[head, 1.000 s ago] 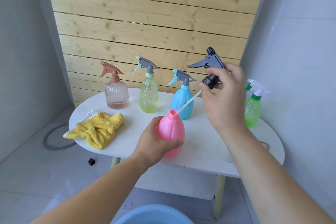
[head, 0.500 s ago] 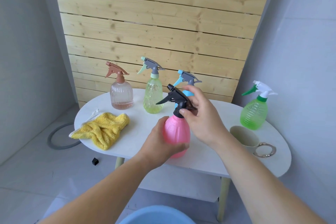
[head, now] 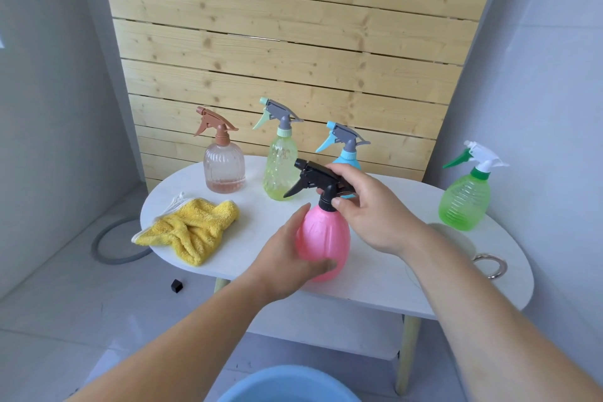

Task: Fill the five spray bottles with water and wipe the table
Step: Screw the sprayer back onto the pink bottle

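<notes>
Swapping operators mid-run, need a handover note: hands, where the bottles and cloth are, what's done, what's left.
Left hand grips the pink bottle, upright on the table.
Right hand holds the black spray head on its neck. Can't tell if it is tight.
Ribbed clear bottle, yellow-green bottle and blue bottle stand capped at the back, green bottle far right.
Yellow cloth lies crumpled on the left.
Done: head on pink bottle.
Left: check tightness and fill levels, wipe the table.

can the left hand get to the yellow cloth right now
Probably yes, once it lets go: the left hand grips the pink bottle, and the yellow cloth lies to its left with nothing between them.
</notes>
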A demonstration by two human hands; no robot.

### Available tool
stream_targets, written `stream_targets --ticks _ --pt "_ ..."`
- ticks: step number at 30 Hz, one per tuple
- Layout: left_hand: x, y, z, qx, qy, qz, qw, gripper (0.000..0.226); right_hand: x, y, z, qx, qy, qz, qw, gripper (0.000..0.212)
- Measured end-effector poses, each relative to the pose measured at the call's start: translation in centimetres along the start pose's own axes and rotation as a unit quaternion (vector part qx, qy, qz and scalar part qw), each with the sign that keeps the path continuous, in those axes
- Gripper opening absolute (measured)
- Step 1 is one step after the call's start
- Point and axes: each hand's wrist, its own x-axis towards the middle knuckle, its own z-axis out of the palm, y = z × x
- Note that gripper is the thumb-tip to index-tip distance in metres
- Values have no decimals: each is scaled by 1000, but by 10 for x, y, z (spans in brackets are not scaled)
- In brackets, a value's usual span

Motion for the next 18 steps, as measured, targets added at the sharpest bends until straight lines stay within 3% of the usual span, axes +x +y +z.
stream_targets --ticks 4,8,12,16,18 --pt "-2 1 6 -11 21 6 1000 86 -1 4 1 24 9 6 1000 49" --pt "-3 5 15 -17 49 -7 999 109 0 8 3 42 25 12 999 45" --pt "-1 9 11 -37 -1 1 999 107 0 16 1 117 47 42 991 30" --pt "3 9 15 -15 69 -6 998 107 -1 23 2 150 68 52 985 27" --pt "3 10 18 -16 46 -9 999 114 -2 26 4 159 70 58 983 27"
